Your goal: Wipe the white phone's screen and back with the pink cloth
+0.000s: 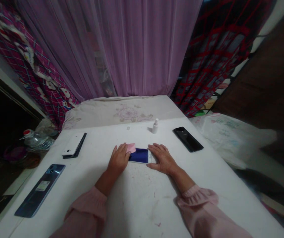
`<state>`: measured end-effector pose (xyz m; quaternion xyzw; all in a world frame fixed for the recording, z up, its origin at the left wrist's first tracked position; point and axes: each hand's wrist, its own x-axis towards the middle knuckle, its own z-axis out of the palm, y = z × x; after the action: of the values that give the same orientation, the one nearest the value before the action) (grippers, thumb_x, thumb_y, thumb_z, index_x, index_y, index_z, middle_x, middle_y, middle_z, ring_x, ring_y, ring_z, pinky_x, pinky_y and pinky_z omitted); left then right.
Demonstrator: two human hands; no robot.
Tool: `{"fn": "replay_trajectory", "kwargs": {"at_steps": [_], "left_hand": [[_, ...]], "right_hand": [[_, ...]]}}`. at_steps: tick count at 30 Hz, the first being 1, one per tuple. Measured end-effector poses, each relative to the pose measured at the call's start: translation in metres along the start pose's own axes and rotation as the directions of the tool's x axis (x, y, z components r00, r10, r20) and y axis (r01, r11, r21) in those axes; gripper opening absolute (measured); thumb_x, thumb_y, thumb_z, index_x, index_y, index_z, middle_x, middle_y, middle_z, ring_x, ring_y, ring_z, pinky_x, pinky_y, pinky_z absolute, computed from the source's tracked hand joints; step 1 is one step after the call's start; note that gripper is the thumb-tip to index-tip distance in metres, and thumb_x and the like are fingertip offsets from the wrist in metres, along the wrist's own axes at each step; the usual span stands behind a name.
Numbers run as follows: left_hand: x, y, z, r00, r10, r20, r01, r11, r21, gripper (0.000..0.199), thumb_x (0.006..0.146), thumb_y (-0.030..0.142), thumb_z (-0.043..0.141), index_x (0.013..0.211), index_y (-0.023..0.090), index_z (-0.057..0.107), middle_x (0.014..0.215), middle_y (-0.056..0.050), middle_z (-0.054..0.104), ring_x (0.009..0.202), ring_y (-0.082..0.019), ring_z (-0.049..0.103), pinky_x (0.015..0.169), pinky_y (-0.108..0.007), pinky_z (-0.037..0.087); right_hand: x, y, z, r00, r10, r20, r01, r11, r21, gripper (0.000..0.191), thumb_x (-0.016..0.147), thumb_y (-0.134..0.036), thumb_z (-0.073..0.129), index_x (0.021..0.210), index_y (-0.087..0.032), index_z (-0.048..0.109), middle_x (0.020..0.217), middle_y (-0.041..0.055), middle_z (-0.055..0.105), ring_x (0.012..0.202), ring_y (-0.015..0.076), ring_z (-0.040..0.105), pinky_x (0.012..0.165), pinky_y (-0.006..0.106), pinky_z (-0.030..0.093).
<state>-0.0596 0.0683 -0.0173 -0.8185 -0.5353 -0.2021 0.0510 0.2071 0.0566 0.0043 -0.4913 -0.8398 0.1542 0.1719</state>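
Note:
A white-framed smartphone (140, 156) with a dark blue screen lies flat on the white-covered table, its long side running left to right. My right hand (163, 159) holds its right end, thumb at the near edge and fingers at the far edge. At the phone's left end my left hand (119, 158) presses a small pink cloth (131, 147) against the screen. The fingers of that hand are close together over the cloth and hide part of it, along with the phone's left end.
A small white spray bottle (155, 126) stands beyond the phone, near a tiny pale piece (128, 128). A black phone (188, 138) lies at right. At left are a white phone (73, 144) on a dark one and a blue phone (40, 190). Purple curtains (142, 49) hang behind.

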Motion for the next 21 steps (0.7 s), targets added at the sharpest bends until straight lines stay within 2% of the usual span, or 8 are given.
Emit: {"fn": "replay_trajectory", "kwargs": {"at_steps": [5, 15, 21], "left_hand": [[0.010, 0.008, -0.004, 0.997, 0.015, 0.072, -0.015, 1.000, -0.002, 0.045, 0.099, 0.035, 0.030, 0.132, 0.014, 0.054, 0.134, -0.016, 0.059, 0.126, -0.028, 0.054, 0.109, -0.052, 0.038], [0.026, 0.081, -0.004, 0.981, 0.081, 0.178, -0.072, 0.996, -0.058, 0.044, 0.098, 0.033, 0.042, 0.134, 0.010, 0.050, 0.138, -0.014, 0.056, 0.130, -0.028, 0.050, 0.114, -0.049, 0.031], [0.024, 0.090, -0.005, 0.977, 0.094, 0.190, -0.079, 0.993, -0.085, 0.046, 0.098, 0.032, 0.042, 0.139, 0.012, 0.046, 0.140, -0.012, 0.054, 0.133, -0.027, 0.046, 0.115, -0.049, 0.030]], "right_hand": [[0.000, -0.001, -0.001, 1.000, 0.003, -0.001, -0.003, 1.000, -0.006, 0.078, 0.075, -0.058, 0.069, 0.139, -0.020, 0.049, 0.145, 0.0140, 0.049, 0.138, 0.0348, 0.035, 0.112, 0.058, 0.023], [0.000, -0.004, -0.001, 1.000, 0.001, -0.021, -0.001, 1.000, -0.013, 0.069, 0.077, -0.054, 0.067, 0.135, -0.019, 0.053, 0.140, 0.0137, 0.054, 0.137, 0.0345, 0.037, 0.112, 0.055, 0.023], [-0.001, -0.003, 0.001, 0.999, -0.015, -0.035, 0.014, 1.000, -0.011, 0.070, 0.077, -0.051, 0.065, 0.139, -0.020, 0.049, 0.140, 0.0145, 0.054, 0.137, 0.0345, 0.037, 0.111, 0.056, 0.023]]}}
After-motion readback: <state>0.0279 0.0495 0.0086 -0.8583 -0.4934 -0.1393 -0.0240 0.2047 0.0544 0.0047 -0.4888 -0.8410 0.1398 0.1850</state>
